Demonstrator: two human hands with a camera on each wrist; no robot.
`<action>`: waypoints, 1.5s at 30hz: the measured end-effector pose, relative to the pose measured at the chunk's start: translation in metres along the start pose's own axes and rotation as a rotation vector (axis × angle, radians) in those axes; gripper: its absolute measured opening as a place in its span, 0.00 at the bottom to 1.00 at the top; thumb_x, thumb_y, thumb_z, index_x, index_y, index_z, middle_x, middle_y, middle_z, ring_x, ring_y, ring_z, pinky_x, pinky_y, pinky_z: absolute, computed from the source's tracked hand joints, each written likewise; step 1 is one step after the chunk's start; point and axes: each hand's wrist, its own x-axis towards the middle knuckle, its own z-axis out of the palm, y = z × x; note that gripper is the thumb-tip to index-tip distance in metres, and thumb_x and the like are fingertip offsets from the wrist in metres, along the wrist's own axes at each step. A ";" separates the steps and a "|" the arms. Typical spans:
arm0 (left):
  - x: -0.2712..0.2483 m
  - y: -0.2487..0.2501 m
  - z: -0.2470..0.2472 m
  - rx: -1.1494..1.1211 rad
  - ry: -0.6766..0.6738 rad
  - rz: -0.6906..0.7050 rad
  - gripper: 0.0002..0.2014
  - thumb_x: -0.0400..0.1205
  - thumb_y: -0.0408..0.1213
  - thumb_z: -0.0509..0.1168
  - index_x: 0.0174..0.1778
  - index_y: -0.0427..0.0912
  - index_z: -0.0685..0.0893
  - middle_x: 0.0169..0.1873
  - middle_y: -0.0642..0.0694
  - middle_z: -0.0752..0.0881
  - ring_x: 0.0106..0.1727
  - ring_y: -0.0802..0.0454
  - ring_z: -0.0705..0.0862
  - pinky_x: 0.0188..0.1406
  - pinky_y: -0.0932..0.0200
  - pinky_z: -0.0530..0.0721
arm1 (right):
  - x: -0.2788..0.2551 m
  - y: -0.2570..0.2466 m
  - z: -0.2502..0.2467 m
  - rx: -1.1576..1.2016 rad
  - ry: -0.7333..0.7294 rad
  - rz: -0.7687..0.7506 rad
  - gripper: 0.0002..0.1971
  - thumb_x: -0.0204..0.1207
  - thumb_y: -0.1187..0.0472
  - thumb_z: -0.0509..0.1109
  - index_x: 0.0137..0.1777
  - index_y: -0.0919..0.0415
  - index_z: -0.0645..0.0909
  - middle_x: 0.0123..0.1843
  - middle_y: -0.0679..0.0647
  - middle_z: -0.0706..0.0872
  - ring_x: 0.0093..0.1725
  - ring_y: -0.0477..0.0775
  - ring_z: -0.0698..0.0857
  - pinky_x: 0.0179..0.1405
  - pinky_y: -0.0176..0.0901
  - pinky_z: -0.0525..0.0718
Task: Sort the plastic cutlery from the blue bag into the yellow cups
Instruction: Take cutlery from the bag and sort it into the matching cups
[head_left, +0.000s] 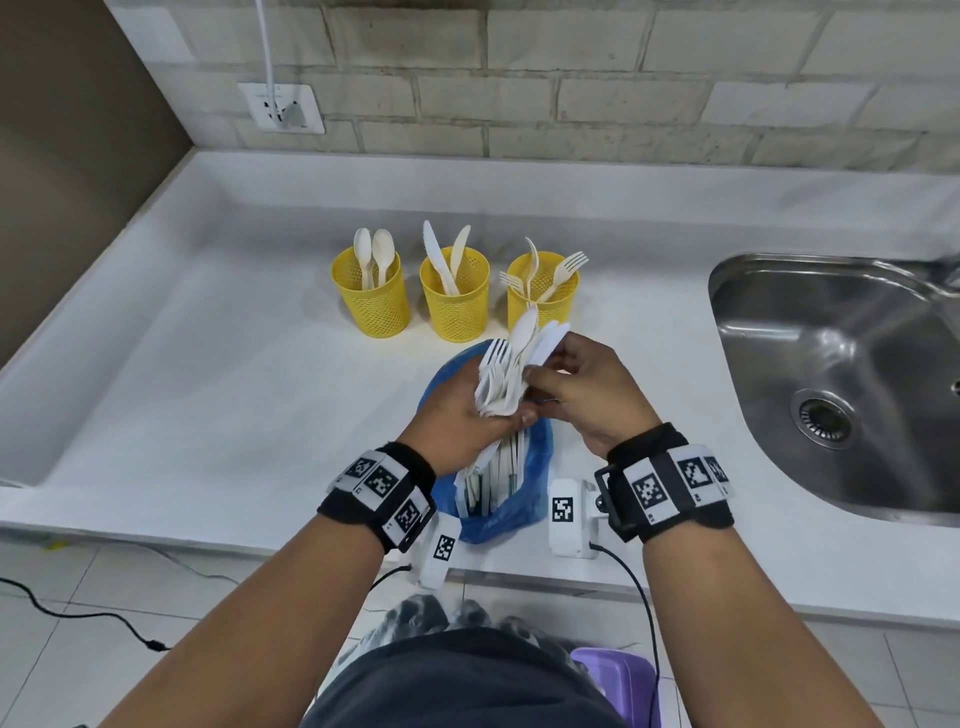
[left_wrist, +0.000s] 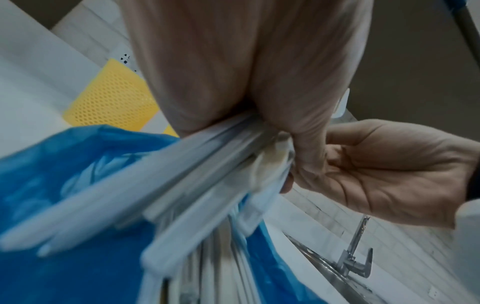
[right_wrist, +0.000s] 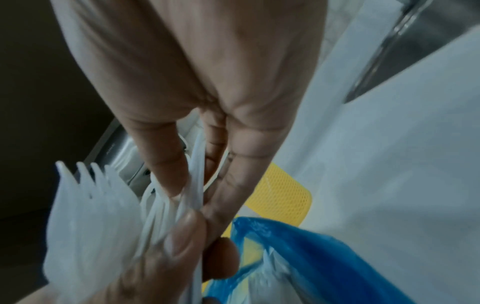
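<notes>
With spoon cup (head_left: 372, 293) at ten o'clock, knife cup (head_left: 455, 296) at twelve and fork cup (head_left: 543, 291) at one, the left hand (head_left: 457, 410) should keep its closed fist firm around the cutlery bundle (head_left: 501, 379) above the blue bag (head_left: 498, 512) while the right hand (head_left: 587, 389) pinches one piece out cleanly.
</notes>
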 end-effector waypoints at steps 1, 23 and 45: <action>0.000 0.001 0.000 0.012 0.004 0.001 0.26 0.78 0.46 0.78 0.71 0.53 0.80 0.62 0.52 0.89 0.66 0.51 0.87 0.69 0.38 0.83 | 0.002 -0.002 0.001 -0.073 0.011 -0.013 0.10 0.73 0.66 0.77 0.54 0.64 0.88 0.52 0.64 0.91 0.55 0.68 0.92 0.52 0.65 0.93; -0.005 0.036 0.019 0.007 0.246 0.049 0.17 0.84 0.21 0.65 0.34 0.46 0.78 0.28 0.57 0.80 0.29 0.76 0.80 0.31 0.78 0.74 | -0.033 -0.013 0.043 -0.514 0.204 -0.979 0.15 0.87 0.65 0.64 0.65 0.70 0.87 0.63 0.61 0.89 0.63 0.55 0.88 0.65 0.43 0.84; -0.013 0.042 0.025 0.635 0.342 0.204 0.10 0.83 0.27 0.69 0.56 0.25 0.86 0.48 0.29 0.88 0.50 0.35 0.88 0.55 0.59 0.70 | -0.042 -0.016 0.046 -1.037 0.135 -0.894 0.24 0.88 0.53 0.54 0.72 0.63 0.85 0.75 0.59 0.85 0.77 0.59 0.81 0.78 0.62 0.72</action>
